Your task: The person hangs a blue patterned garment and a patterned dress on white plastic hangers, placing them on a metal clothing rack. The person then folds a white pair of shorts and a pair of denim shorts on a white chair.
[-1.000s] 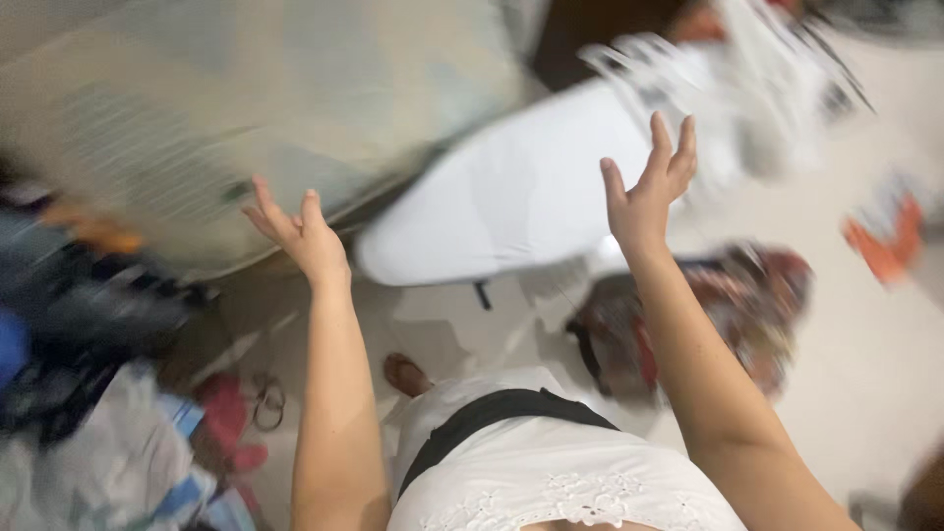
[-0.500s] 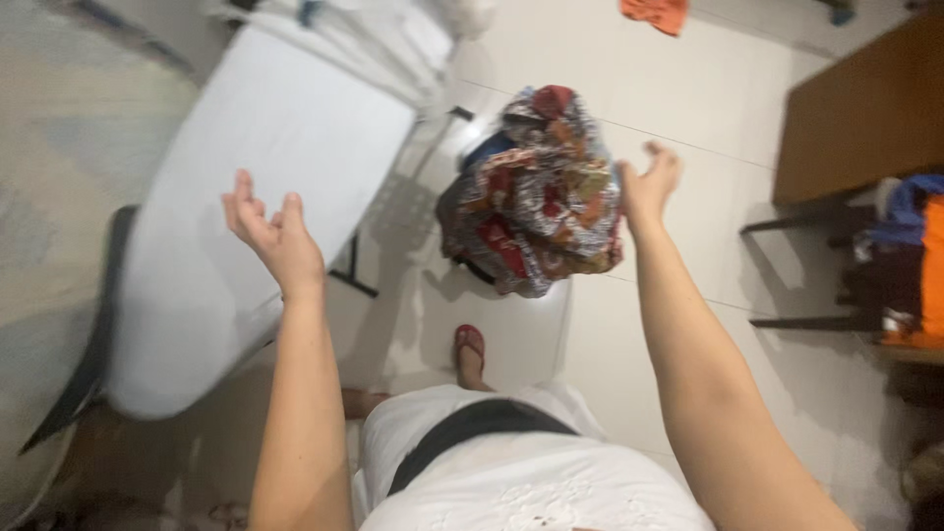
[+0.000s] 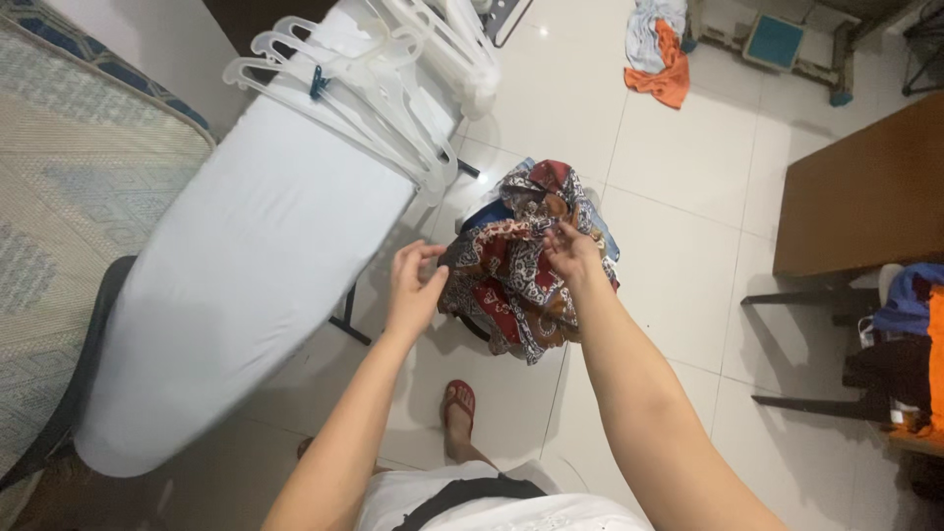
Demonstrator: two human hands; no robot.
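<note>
Right hand (image 3: pixel 570 251): fingers (image 3: pixel 557 236) pinched closed on the top of a patterned red cloth (image 3: pixel 521 265), which lies heaped on the tiled floor (image 3: pixel 669 197) just beside the ironing board (image 3: pixel 246 265). Left hand (image 3: pixel 413 285): fingers (image 3: pixel 418 253) half-curled and loosely open, at the cloth's left edge, gripping nothing visible.

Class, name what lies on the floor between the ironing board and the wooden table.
In the head view, a patterned cloth pile sits between ironing board and wooden table.
</note>
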